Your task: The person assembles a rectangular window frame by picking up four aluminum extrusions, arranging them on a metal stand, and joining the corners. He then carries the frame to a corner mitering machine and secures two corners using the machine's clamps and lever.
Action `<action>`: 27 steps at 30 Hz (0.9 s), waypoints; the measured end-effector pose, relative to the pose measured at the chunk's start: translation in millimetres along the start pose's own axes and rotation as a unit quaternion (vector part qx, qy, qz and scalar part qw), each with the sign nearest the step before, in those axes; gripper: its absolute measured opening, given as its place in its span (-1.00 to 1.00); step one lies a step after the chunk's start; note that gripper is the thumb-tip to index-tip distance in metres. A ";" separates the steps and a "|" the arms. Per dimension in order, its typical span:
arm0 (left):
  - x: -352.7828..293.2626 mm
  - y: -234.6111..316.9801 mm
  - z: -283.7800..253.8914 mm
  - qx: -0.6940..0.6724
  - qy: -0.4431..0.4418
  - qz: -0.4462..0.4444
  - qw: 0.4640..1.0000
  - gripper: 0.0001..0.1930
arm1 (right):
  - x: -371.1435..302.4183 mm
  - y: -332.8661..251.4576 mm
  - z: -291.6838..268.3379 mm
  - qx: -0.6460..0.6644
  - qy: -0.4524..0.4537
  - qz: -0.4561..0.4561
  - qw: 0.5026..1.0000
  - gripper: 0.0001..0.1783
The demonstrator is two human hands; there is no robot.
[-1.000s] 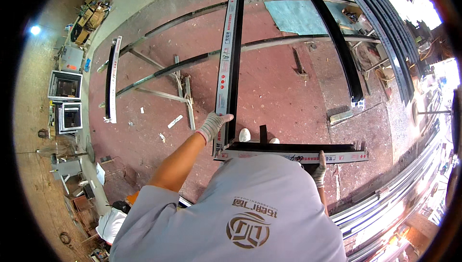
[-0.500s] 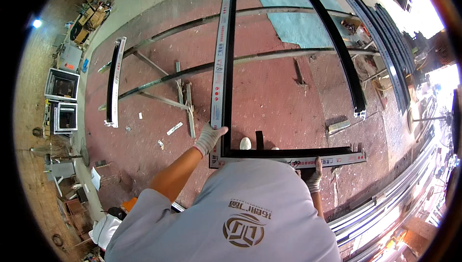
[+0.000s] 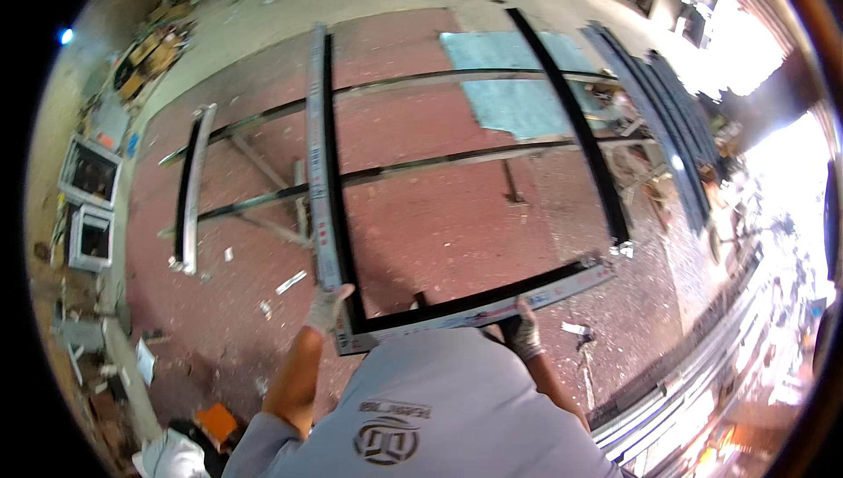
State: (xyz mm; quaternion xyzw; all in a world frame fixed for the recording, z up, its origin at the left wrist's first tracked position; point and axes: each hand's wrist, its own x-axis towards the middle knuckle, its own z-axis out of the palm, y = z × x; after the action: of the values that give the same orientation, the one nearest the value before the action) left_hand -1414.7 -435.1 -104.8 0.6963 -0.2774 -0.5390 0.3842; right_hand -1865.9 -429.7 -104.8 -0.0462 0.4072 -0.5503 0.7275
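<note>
My left hand [image 3: 328, 309], in a pale work glove, is closed around the near end of a long grey-and-black window-frame profile [image 3: 319, 171]. That profile meets a shorter profile [image 3: 479, 304] at a corner in front of my body, making an L. Further right, my gloved right hand [image 3: 526, 334] grips the shorter profile, thumb on top; its other fingers are mostly hidden. The long arm of the L reaches away over two rails [image 3: 457, 158]. Across those rails also lie a long black profile [image 3: 571, 118] on the right and a short profile [image 3: 195, 188] on the left.
Several dark profiles [image 3: 654, 114] lie at the far right, beside a light-blue sheet [image 3: 492, 105] on the reddish floor [image 3: 421, 215]. Small white frames [image 3: 91, 237] stand along the left wall. Long silvery profiles [image 3: 685, 408] are stacked at the lower right.
The L-shaped frame has shifted left over the rails, both hands still gripping it. It has turned a little, its right end now angled away from me. The whole view has tilted up.
</note>
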 end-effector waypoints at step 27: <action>-55.0 39.9 334.4 0.640 -0.120 0.276 0.707 -0.21 | 71.4 -178.8 -101.5 -0.127 -0.092 0.158 0.975 -0.29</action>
State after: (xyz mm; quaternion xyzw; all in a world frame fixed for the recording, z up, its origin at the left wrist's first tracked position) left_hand -1750.5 -492.0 -83.3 0.5972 -0.7791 -0.1817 -0.0585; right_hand -2063.1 -520.7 -118.8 -0.1237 0.4070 -0.3658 0.8278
